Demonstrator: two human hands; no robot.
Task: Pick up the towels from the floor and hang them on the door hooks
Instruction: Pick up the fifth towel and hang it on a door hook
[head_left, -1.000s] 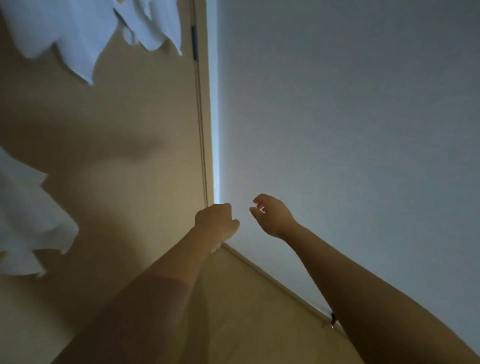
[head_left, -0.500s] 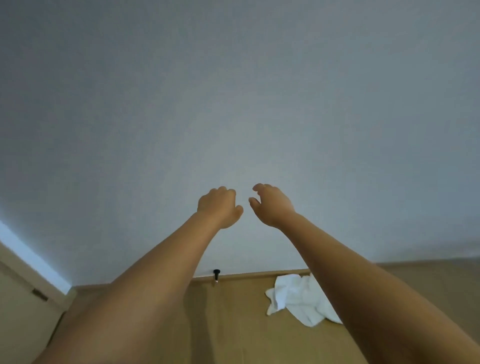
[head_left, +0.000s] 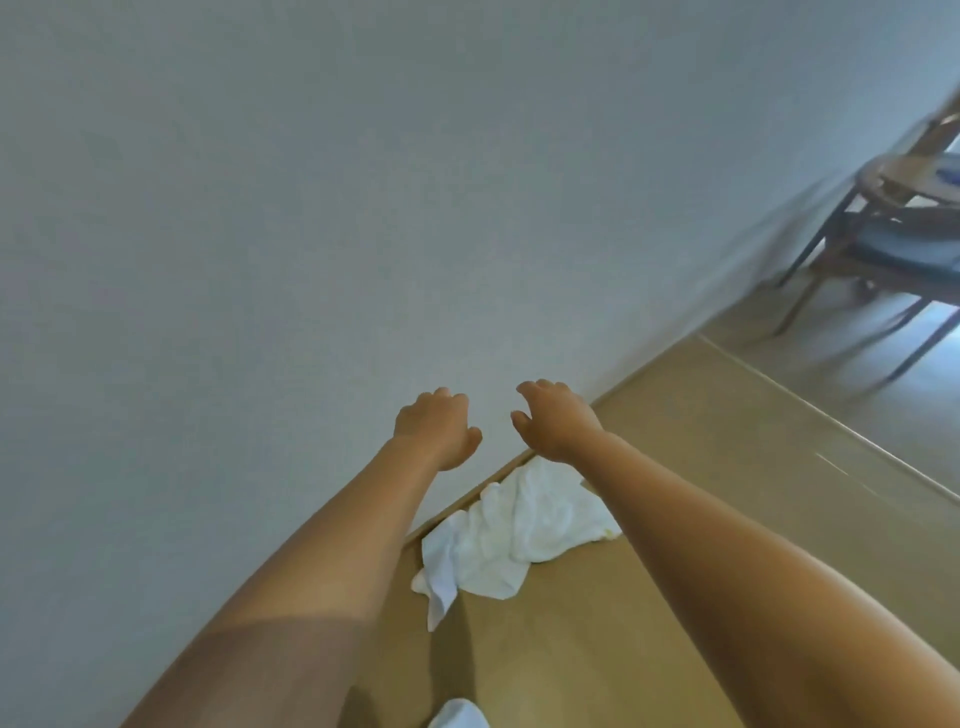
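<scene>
A crumpled white towel (head_left: 511, 535) lies on the tan floor against the foot of the pale wall. A corner of a second white towel (head_left: 457, 716) shows at the bottom edge. My left hand (head_left: 435, 428) and my right hand (head_left: 553, 418) are stretched out side by side above the crumpled towel, apart from it. Both hold nothing; the fingers are loosely curled and slightly apart. The door and its hooks are out of view.
A plain pale wall (head_left: 311, 208) fills the left and top. A wooden chair (head_left: 893, 218) with a blue seat stands at the far right, beyond a floor threshold strip (head_left: 810, 410). Tan floor (head_left: 597, 623) stretches between my arms.
The view has swung right from the door with its hung towels along the wall to the floor. The crumpled towel now lies closer under my hands, and the chair has come into view.
</scene>
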